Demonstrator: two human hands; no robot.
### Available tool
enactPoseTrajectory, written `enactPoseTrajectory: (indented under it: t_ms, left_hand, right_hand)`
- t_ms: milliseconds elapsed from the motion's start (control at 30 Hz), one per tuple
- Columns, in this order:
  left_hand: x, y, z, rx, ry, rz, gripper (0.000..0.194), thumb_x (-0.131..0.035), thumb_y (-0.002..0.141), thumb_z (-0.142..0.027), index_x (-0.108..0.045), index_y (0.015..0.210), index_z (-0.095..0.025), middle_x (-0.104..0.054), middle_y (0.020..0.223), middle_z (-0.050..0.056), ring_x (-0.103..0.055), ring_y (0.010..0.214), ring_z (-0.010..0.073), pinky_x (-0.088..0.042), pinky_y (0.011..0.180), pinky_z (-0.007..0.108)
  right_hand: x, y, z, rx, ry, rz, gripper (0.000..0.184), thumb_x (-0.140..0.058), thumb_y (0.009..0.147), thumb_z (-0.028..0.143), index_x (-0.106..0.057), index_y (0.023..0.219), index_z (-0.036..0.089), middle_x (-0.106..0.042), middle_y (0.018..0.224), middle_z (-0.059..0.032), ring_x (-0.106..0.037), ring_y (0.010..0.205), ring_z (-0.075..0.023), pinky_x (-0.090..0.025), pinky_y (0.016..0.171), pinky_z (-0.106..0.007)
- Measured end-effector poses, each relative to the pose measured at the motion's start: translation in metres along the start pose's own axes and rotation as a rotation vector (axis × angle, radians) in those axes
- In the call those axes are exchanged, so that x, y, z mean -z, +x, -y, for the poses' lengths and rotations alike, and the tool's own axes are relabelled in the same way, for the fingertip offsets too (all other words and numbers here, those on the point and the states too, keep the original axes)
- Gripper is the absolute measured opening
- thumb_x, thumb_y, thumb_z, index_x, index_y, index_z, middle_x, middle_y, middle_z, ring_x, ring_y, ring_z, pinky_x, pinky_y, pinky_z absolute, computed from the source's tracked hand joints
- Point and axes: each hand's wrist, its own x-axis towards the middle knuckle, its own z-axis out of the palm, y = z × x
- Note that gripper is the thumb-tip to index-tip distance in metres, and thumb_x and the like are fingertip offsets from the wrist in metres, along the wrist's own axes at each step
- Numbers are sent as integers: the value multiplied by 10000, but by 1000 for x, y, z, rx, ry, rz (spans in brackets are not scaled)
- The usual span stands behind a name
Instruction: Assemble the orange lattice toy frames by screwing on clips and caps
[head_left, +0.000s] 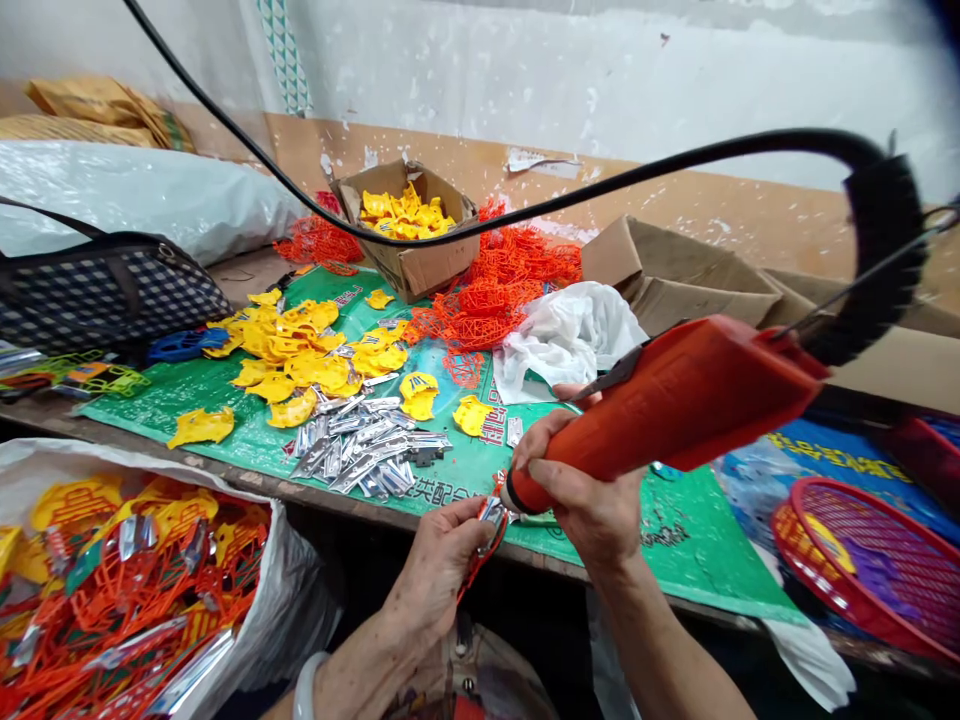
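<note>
Left hand [424, 572], thumb and fingers pinching orange-and-silver part [491, 514] near green sheet's [720, 560] front edge, right hand [592, 505], fingers wrapped around red power screwdriver [675, 405], nose at the part, silver pieces [360, 445] beyond.

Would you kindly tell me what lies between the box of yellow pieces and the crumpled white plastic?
In the head view, a heap of orange pieces lies between the box and the plastic.
</note>
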Motion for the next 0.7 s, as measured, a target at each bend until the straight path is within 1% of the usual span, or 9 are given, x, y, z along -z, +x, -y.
enactPoseTrajectory:
  t_ms: [133, 233, 300, 367, 433, 500, 600, 700]
  left_hand:
    - [1, -1, 1, 7, -37, 17, 231, -743, 641, -190, -775, 860, -125, -630, 638, 3, -477, 590, 98, -351, 582, 203]
    - [1, 0, -4, 11, -46, 22, 249, -767, 635, -200, -775, 873, -126, -664, 693, 19, -519, 626, 105, -389, 601, 198]
    - [2, 2, -11, -8, -43, 8, 255, -786, 627, -217, -773, 869, -137, -671, 710, 20, -544, 649, 110, -410, 603, 190]
    - [4, 6, -18, -55, -10, -27, 247, -801, 627, -250, -764, 848, -145, -641, 663, -2, -499, 568, 76, -381, 526, 162]
    - [8, 12, -22, -116, 46, -82, 249, -810, 633, -293, -748, 822, -143, -574, 588, -42, -366, 447, 27, -277, 419, 141]
    - [11, 18, -22, -161, 92, -133, 275, -810, 636, -326, -729, 823, -141, -507, 541, -74, -274, 398, 8, -204, 373, 143]
    - [14, 25, -19, -177, 144, -155, 328, -787, 653, -344, -716, 896, -135, -474, 523, -86, -299, 394, 15, -233, 375, 142]
    - [15, 28, -16, -159, 219, -141, 351, -761, 676, -358, -708, 922, -114, -474, 509, -83, -321, 391, 21, -259, 378, 144]
  right_hand:
    - [-3, -1, 1, -8, 10, 5, 135, -710, 646, 142, -611, 719, 197, -596, 660, 29, -581, 590, -151, -498, 582, -332]
    - [-3, 1, 10, -4, 49, 13, 194, -710, 634, 143, -622, 794, 209, -603, 662, 38, -582, 588, -151, -502, 588, -336]
    - [0, 7, 16, 43, 67, -27, 198, -693, 631, 149, -630, 808, 211, -606, 659, 41, -578, 581, -147, -506, 601, -341]
    - [7, 17, 17, 119, 34, -117, 145, -685, 623, 153, -636, 750, 201, -609, 658, 35, -573, 577, -141, -499, 607, -337]
    - [17, 27, 11, 170, -45, -203, 98, -700, 609, 155, -641, 681, 187, -615, 644, 26, -570, 569, -138, -485, 598, -325]
    - [28, 37, -2, 158, -130, -247, 84, -719, 592, 170, -646, 633, 174, -623, 623, 18, -562, 551, -140, -472, 574, -319]
    - [39, 44, -23, 86, -212, -261, 92, -730, 569, 192, -654, 612, 162, -623, 594, 11, -553, 532, -147, -460, 540, -314]
    - [44, 46, -37, 60, -221, -266, 99, -733, 554, 194, -651, 601, 163, -612, 573, 17, -546, 523, -144, -451, 520, -300]
